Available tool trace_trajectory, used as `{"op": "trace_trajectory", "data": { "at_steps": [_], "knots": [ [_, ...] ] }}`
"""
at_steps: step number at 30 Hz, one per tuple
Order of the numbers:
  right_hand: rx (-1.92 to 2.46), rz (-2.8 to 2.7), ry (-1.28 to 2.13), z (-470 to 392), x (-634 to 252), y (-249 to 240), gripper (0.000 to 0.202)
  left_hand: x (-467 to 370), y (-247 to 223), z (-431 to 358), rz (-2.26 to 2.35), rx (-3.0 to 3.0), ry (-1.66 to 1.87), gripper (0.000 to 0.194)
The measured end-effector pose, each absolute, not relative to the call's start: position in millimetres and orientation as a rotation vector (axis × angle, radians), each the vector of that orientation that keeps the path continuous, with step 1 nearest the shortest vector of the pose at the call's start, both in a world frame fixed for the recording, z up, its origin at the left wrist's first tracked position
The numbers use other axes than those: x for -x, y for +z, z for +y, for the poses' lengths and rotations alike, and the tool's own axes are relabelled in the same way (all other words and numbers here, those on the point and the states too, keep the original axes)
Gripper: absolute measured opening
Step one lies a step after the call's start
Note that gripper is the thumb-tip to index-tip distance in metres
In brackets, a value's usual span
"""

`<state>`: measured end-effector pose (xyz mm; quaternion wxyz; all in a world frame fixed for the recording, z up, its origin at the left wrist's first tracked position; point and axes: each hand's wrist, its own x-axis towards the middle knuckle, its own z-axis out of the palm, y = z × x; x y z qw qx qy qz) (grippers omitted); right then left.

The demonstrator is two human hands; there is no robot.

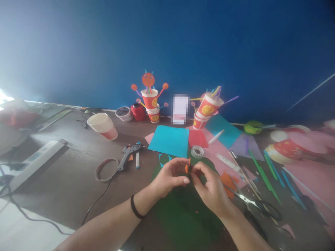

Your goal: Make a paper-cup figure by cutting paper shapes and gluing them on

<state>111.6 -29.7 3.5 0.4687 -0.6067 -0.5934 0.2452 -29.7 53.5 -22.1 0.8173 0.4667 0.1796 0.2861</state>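
A small orange paper piece (pixel 186 168) is held up, nearly edge-on, between my two hands. My left hand (pixel 171 177) curls its fingers and thumb around the piece from the left. From the other side, my right hand (pixel 208 183) pinches at it with thumb and forefinger; the fingertips hide part of it. Under both hands lies a dark green sheet (pixel 183 216). Just beyond them are a roll of white tape (pixel 197 152), a turquoise sheet (pixel 169 139) and a cut blue scrap (pixel 164 159).
A glue gun (pixel 129 153) and a tape ring (pixel 106 169) lie left, near stacked paper cups (pixel 103 125) and a power strip (pixel 34 165). Scissors (pixel 248 200), orange paper (pixel 229 184) and green straws (pixel 264 176) lie right. Decorated cup figures (pixel 150 101) stand by the blue wall.
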Motion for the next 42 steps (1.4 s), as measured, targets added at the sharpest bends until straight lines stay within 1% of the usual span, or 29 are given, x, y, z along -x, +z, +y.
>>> {"op": "trace_trajectory", "data": {
  "at_steps": [4, 9, 11, 29, 36, 42],
  "knots": [
    [1.515, -1.377, 0.672, -30, -111, 6, 0.008, 29, -20, 53, 0.375, -0.956, 0.613, 0.045],
    [1.523, -1.325, 0.737, -32, -113, 5, 0.009, 29, -20, 54, 0.359, -1.06, 0.675, 0.026],
    [1.526, -1.312, 0.762, -32, -114, 3, 0.009, 29, -20, 54, 0.374, -1.126, 0.702, 0.023],
    [1.473, -1.165, 0.923, -27, -113, 3, 0.015, 30, -17, 56, 0.465, -1.263, 0.72, 0.026],
    [1.444, -1.157, 0.946, -28, -112, 5, 0.012, 32, -17, 56, 0.465, -1.369, 0.714, 0.025],
    [1.545, -1.23, 0.871, -26, -111, 2, 0.007, 34, -10, 52, 0.545, -1.544, 0.712, 0.029]
  ]
}}
